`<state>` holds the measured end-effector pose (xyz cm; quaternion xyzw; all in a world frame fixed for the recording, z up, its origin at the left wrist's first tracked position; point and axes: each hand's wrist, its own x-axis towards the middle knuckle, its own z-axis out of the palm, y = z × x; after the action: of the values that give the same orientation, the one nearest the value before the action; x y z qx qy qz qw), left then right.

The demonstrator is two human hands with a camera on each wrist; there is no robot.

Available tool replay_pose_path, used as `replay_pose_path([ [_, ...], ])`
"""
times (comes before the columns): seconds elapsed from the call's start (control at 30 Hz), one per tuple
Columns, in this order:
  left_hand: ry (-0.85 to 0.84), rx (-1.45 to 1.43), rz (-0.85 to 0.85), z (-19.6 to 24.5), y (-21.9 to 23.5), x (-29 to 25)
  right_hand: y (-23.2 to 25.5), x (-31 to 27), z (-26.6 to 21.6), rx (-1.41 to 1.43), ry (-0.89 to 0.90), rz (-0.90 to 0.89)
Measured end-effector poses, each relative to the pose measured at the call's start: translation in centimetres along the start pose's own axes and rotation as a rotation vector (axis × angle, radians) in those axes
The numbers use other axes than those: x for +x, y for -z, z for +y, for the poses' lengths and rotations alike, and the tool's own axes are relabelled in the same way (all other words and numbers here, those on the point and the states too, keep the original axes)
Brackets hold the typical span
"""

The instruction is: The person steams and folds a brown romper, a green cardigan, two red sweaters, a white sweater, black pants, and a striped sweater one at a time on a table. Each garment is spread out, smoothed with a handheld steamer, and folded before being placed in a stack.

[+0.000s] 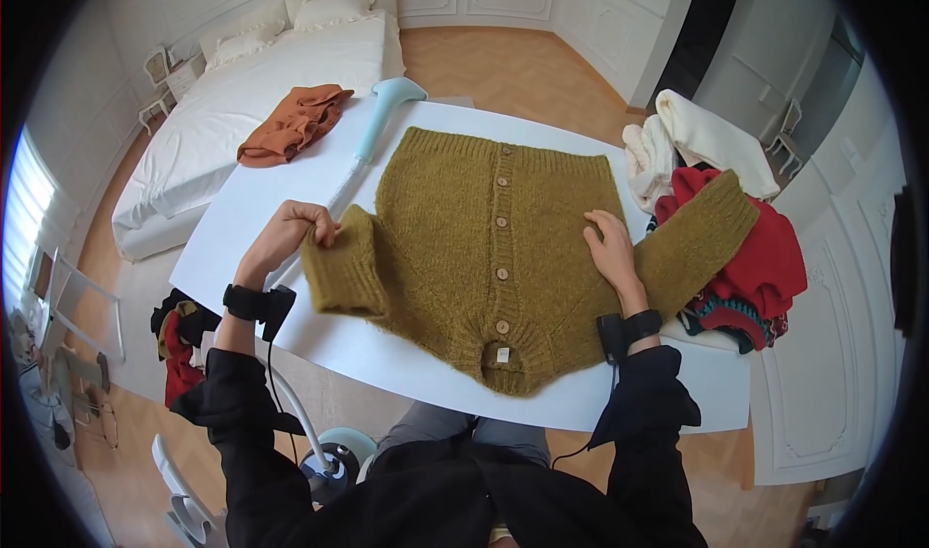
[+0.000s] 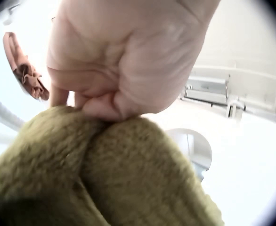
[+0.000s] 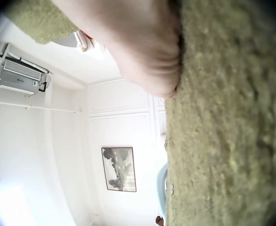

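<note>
An olive-green knit cardigan (image 1: 445, 228) lies buttoned on the white table, its ribbed hem at the far side and its collar with a white label toward the person. My left hand (image 1: 290, 233) pinches the left-side sleeve (image 1: 348, 272), lifting it so the fabric folds. Close up in the left wrist view, thumb and fingers of the left hand (image 2: 124, 61) grip the bunched knit (image 2: 133, 174). On the cardigan's right side, my right hand (image 1: 612, 250) rests with fingers loosely extended. The other sleeve (image 1: 702, 228) stretches up over a pile of clothes.
A light-blue steamer head (image 1: 387, 103) with its hose lies across the table's left part, beside a rust-brown garment (image 1: 295, 125). Red knitwear (image 1: 764, 258) and white knitwear (image 1: 711, 141) are piled on the right. The steamer base (image 1: 339, 461) stands on the floor below the table's near edge.
</note>
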<state>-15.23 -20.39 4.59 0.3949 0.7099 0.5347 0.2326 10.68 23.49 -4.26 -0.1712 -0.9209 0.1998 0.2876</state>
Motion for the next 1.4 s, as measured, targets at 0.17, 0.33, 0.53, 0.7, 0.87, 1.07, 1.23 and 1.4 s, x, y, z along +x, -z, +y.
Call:
replay_pose_path([
  [0.17,0.205,0.699,-0.262,1.5,-1.8,-0.8,-0.1,0.0,0.1,-0.001,0.005,-0.002],
  [0.33,0.140,0.710,-0.298,2.1,-0.8,1.6,-0.1,-0.1,-0.2,-0.012,-0.007,0.012],
  [0.53,0.012,0.703,-0.131,0.4,0.6,8.4,-0.3,-0.1,-0.3,-0.035,-0.010,0.039],
  [0.7,-0.003,0.992,0.189,-5.5,1.6,15.5,-0.5,-0.1,-0.6,-0.025,-0.015,0.085],
  [0.87,0.165,0.998,0.294,-9.0,1.6,21.0,-0.7,0.0,-0.9,-0.025,-0.024,0.126],
  [1.07,0.179,0.903,0.411,-11.7,1.5,24.7,-1.2,0.4,-0.7,-0.031,-0.044,0.136],
  [1.23,0.009,0.951,0.554,-12.7,2.0,25.2,-1.4,0.6,-1.0,-0.040,-0.055,0.144],
  [1.4,-0.009,0.898,0.518,-8.9,3.1,23.9,-1.6,0.8,-1.0,-0.028,-0.048,0.151],
])
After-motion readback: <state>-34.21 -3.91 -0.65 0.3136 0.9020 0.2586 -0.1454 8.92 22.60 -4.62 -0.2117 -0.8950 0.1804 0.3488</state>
